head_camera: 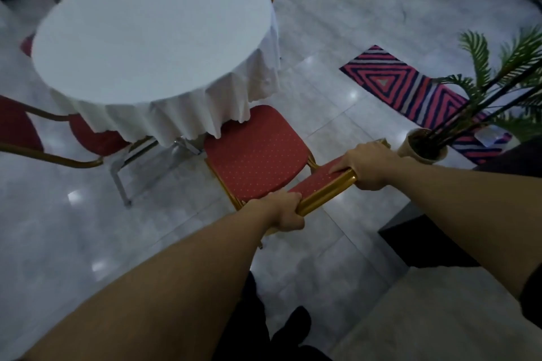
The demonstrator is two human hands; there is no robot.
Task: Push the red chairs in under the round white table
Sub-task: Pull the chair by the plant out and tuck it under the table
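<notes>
Hands: left hand point(283, 209) and right hand point(370, 165) both clenched on chair point(255, 155) top rail | chair: seat front just under surface point(152, 32) cloth edge | handling: likely stiff, light frame, slides on floor; rail ends give steady hold

Red dotted-fabric chair w/ gold metal frame point(255, 152), upright, seat front just under the round white-clothed tabletop point(152, 35); three more red chairs around it.
</notes>
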